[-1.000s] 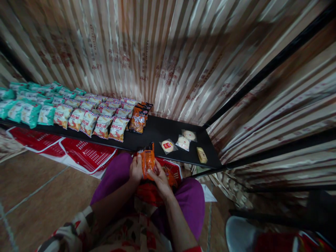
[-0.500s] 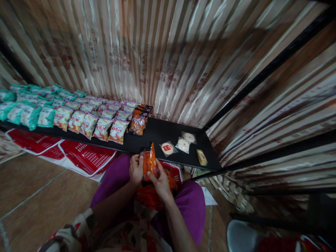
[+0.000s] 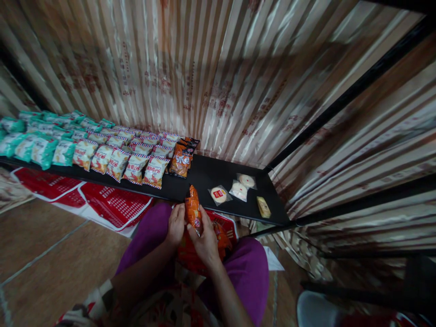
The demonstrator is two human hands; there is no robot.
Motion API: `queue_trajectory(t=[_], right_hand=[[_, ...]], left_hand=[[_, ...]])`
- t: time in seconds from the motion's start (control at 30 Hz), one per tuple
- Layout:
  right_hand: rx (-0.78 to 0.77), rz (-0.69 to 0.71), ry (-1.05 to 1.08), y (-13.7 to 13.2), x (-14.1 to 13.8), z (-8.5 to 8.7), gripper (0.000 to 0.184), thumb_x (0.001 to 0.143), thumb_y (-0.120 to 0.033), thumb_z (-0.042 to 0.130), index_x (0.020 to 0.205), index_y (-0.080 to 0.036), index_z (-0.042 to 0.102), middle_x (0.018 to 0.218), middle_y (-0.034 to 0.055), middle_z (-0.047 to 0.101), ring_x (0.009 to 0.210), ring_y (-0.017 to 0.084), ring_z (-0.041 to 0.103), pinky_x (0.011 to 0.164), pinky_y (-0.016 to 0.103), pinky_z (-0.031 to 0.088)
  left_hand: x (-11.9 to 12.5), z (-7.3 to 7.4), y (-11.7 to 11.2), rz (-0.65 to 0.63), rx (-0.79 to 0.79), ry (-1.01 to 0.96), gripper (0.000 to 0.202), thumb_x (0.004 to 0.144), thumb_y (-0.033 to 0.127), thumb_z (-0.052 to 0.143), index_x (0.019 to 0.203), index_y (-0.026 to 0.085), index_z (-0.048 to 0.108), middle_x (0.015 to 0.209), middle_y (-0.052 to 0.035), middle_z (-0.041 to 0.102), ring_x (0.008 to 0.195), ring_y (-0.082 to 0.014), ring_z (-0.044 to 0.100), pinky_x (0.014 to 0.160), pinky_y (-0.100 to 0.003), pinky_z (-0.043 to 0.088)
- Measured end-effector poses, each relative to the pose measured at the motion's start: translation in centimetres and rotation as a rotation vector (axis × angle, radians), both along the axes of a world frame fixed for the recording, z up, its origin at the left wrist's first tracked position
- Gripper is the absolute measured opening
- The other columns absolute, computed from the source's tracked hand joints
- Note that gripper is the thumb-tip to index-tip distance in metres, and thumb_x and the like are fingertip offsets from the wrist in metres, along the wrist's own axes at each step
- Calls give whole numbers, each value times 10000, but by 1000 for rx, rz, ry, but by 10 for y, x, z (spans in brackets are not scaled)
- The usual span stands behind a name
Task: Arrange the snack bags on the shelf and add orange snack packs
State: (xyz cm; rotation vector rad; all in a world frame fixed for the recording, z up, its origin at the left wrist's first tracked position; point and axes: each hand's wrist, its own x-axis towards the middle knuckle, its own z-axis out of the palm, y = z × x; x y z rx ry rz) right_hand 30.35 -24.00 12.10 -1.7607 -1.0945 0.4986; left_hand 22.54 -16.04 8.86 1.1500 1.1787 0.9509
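Turned more edge-on than earlier, an orange packet (image 3: 193,210) is being held over the lap (image 3: 248,272), near the shelf (image 3: 206,167); left grip (image 3: 176,223) and right grip (image 3: 207,238) are being kept partly closed on its sides, presumably for steadying it

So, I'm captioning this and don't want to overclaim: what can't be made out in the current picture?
All in the head view:
Parts of the held orange packet: covered by the left hand and right hand.
Count of orange packets underneath: right hand blocks some.
Leftmost green packets: cut off by the left edge.
Print on the red-labelled round snack: too small.
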Motion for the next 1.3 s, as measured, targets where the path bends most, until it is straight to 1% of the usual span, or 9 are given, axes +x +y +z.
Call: queue_trajectory(t=[0.13, 0.33, 0.43, 0.57, 0.7, 0.93, 1.13, 1.23, 1.3], right_hand=[[-4, -15, -167, 1, -5, -1, 604, 779, -282, 571, 1366, -210, 452, 1387, 95, 487, 1287, 270, 428, 1088, 456, 327], [-14, 32, -348, -1, -13, -5, 605, 821, -292, 521, 1406, -194, 399, 1435, 112, 422, 1304, 282, 390, 1066, 483, 333], [4, 27, -397, -1, -17, -7, 594, 832, -288, 504, 1410, -215, 392, 1437, 105, 418, 1289, 285, 400, 1050, 496, 342], [8, 14, -430, 0, -22, -8, 531, 863, -290, 474, 1389, -235, 430, 1431, 104, 424, 1265, 282, 416, 1033, 494, 353], [14, 9, -431, 0, -25, -7, 484, 879, -287, 460, 1362, -264, 469, 1419, 90, 438, 1263, 278, 408, 1022, 487, 360], [6, 31, -412, -1, -24, -8, 384, 912, -307, 421, 1252, -235, 582, 1353, 95, 514, 1241, 266, 427, 1038, 484, 339], [80, 3, -243, 3, -18, -7, 331, 918, -295, 373, 1053, -205, 662, 1216, 105, 612, 1115, 225, 534, 972, 420, 406], [88, -52, -150, 6, -13, -6, 296, 884, -311, 423, 1026, -200, 657, 1123, 102, 649, 1052, 223, 561, 947, 406, 422], [56, -115, -93, 8, -8, -6, 287, 843, -330, 488, 1041, -200, 650, 1093, 95, 654, 1024, 229, 569, 935, 408, 429]], left_hand=[[-3, 8, -2, -71, -5, -94, 460, 818, 582, 455, 945, 178, 633, 1013, -83, 663, 893, -220, 623, 658, -287, 497], [-7, 13, -2, -136, -29, -195, 443, 804, 554, 508, 975, 168, 640, 1056, -75, 670, 987, -212, 610, 843, -292, 471], [-9, 14, -1, -162, -57, -245, 462, 793, 552, 524, 1000, 155, 637, 1050, -81, 677, 999, -218, 613, 843, -290, 474], [-9, 14, 0, -186, -105, -312, 483, 774, 542, 558, 1032, 140, 627, 1039, -92, 682, 972, -231, 628, 840, -310, 483], [-9, 14, 1, -156, -146, -348, 502, 720, 554, 629, 993, 132, 619, 984, -94, 686, 934, -234, 637, 843, -322, 478], [-9, 15, 1, -109, -224, -406, 535, 635, 559, 724, 950, 149, 586, 913, -75, 681, 839, -208, 654, 772, -306, 488], [-12, 12, 5, -66, -272, -448, 541, 593, 540, 772, 915, 145, 592, 830, -48, 681, 744, -179, 654, 725, -291, 492], [-14, 13, 7, -84, -308, -465, 542, 588, 524, 785, 917, 130, 611, 817, -60, 690, 732, -192, 661, 713, -298, 499], [-15, 17, 7, -118, -338, -485, 565, 586, 521, 789, 948, 121, 620, 828, -77, 699, 746, -217, 671, 718, -319, 508]])
